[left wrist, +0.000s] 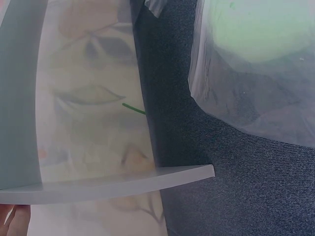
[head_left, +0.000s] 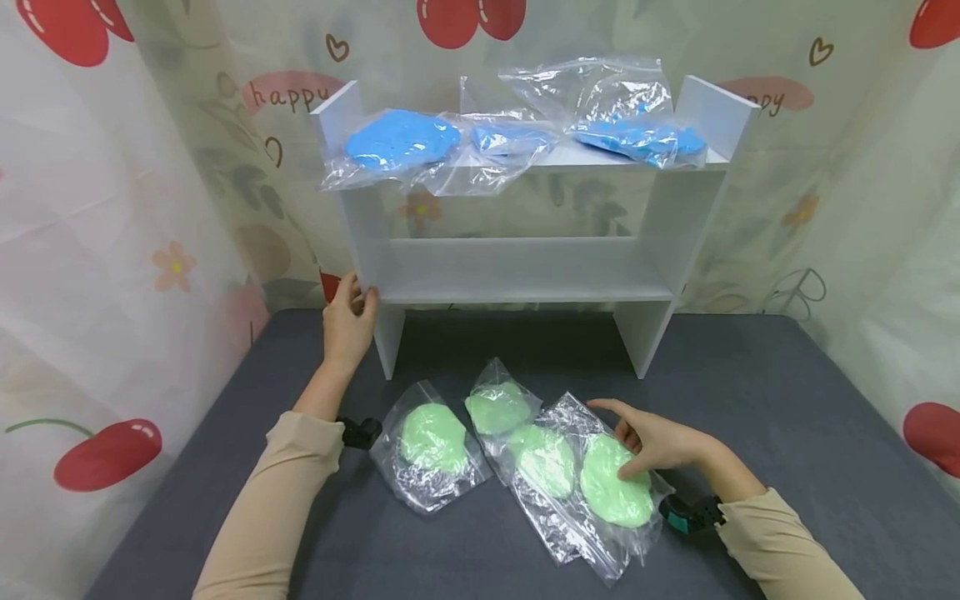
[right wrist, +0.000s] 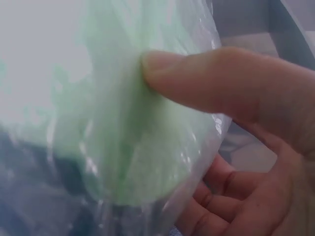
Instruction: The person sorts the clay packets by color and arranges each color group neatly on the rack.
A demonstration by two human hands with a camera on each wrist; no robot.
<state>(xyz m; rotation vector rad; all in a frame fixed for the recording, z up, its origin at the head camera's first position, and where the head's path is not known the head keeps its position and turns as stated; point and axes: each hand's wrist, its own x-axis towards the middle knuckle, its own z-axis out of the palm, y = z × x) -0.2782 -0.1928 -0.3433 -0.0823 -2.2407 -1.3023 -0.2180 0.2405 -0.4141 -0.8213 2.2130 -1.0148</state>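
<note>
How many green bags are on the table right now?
4, in a row before the shelf: far-left bag, rear bag, middle bag, and rightmost bag pinched by the right hand. None seems hidden.

Dark grey tabletop [head_left: 750,400] with a small white shelf [head_left: 525,271] standing at the back. Four clear bags of green dough [head_left: 525,450] lie on the cloth up front, overlapping a bit. Three bags of blue dough [head_left: 517,137] sit on the shelf's top board.

White shelf unit [head_left: 525,275] standing at the table's back, blue bags [head_left: 405,142] crowding its top board, lower board bare, four green bags [head_left: 525,450] covering the grey table [head_left: 787,417] in front, open cloth on either side
</note>
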